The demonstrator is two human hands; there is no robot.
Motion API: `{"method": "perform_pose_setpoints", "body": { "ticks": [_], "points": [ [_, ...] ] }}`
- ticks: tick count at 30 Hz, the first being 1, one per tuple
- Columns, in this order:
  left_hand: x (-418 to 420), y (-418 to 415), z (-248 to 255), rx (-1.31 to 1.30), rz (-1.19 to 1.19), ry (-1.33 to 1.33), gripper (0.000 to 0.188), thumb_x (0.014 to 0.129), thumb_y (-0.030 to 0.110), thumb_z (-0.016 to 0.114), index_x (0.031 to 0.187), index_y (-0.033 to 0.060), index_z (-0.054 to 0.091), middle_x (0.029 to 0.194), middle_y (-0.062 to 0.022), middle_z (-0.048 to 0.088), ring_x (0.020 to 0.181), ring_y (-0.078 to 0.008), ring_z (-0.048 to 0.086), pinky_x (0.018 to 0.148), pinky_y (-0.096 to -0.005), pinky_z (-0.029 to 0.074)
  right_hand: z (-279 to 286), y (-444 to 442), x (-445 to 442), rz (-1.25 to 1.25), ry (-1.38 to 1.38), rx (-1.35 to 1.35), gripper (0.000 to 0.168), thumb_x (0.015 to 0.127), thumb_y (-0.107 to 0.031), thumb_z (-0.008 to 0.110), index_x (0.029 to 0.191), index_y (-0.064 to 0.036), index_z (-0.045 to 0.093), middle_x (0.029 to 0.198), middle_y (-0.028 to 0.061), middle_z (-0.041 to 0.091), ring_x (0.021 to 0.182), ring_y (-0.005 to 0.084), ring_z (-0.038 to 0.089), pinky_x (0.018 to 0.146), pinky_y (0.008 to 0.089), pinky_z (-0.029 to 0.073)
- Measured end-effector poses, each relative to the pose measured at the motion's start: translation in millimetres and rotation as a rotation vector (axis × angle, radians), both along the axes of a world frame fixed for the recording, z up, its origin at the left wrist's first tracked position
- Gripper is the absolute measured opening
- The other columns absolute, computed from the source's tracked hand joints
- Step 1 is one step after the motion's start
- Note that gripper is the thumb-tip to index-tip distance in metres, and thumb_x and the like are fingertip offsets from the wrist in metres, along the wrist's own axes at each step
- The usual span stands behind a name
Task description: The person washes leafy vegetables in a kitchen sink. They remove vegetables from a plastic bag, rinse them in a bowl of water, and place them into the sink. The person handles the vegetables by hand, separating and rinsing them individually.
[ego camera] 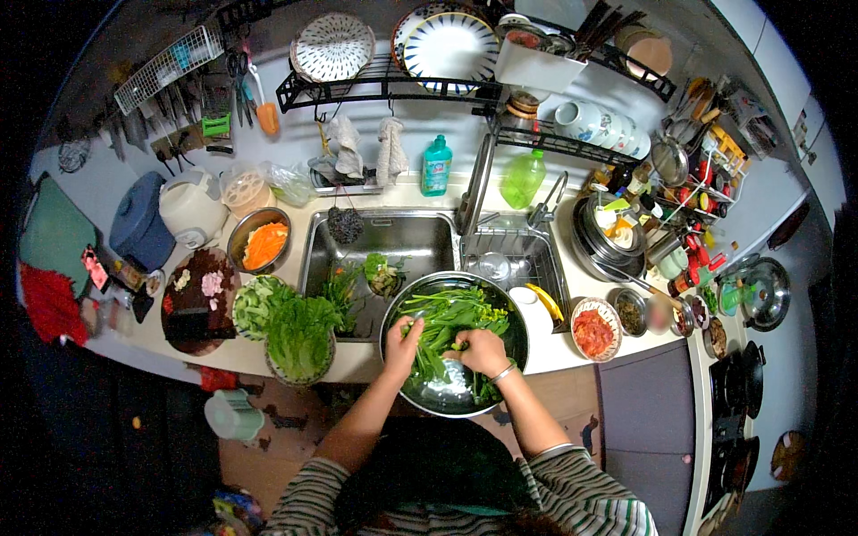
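Note:
A large round metal basin (444,410) stands at the counter's front edge and overlaps the sink. Leafy green vegetables with long stems and small yellow buds (462,305) lie in it, mostly toward the far side. At the basin's left, my left hand (402,350) pinches a green stem between thumb and fingers. My right hand (484,353), with a bracelet at the wrist, is over the middle of the basin, its curled fingers gripping a stem of the greens. Palm and lower fingers of both hands are hidden.
Left of the basin are a bowl of lettuce (301,335), cut green vegetables (257,305) and a cutting board with a cleaver (188,324). The double sink (422,234) lies behind. To the right stand a white container (531,309) and a bowl of red food (594,331).

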State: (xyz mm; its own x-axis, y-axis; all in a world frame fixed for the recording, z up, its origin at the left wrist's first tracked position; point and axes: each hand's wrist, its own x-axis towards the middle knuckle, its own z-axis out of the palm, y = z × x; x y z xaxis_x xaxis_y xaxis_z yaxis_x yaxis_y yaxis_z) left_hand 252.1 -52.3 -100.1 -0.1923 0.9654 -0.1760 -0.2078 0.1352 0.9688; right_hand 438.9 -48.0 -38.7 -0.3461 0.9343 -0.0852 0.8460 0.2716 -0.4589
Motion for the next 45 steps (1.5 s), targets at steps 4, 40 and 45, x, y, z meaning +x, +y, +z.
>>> {"method": "perform_pose_setpoints", "body": {
  "ticks": [4,40,45],
  "points": [
    [-3,0,12,0.036,-0.025,-0.162,0.028,0.091,0.027,0.059,0.075,0.0064,0.05,0.063,-0.0028,0.053,0.054,-0.0116,0.052,0.056,-0.0286,0.042,-35,-1,-11,0.135,-0.162,0.103,0.022,0.069,-0.029,0.074,0.081,-0.012,0.067,0.068,0.0126,0.064,0.069,0.0314,0.064,0.062,0.0421,0.051],
    [-83,95,117,0.375,0.299,0.265,0.034,0.089,0.037,0.058,0.078,0.0048,0.062,0.061,0.0006,0.055,0.051,-0.0083,0.047,0.049,-0.0242,0.035,-28,-1,-2,0.173,0.03,-0.137,0.025,0.072,-0.026,0.068,0.095,-0.016,0.07,0.083,0.0173,0.066,0.08,0.0342,0.063,0.073,0.0443,0.05],
    [-86,107,63,0.248,0.031,0.853,0.042,0.08,0.043,0.066,0.106,0.0098,0.067,0.107,-0.012,0.065,0.103,-0.0253,0.06,0.088,-0.0358,0.045,-35,-1,-14,0.214,0.185,0.081,0.021,0.074,-0.026,0.067,0.091,-0.014,0.069,0.087,0.0118,0.066,0.078,0.0333,0.063,0.071,0.0443,0.05]
  ]
}}
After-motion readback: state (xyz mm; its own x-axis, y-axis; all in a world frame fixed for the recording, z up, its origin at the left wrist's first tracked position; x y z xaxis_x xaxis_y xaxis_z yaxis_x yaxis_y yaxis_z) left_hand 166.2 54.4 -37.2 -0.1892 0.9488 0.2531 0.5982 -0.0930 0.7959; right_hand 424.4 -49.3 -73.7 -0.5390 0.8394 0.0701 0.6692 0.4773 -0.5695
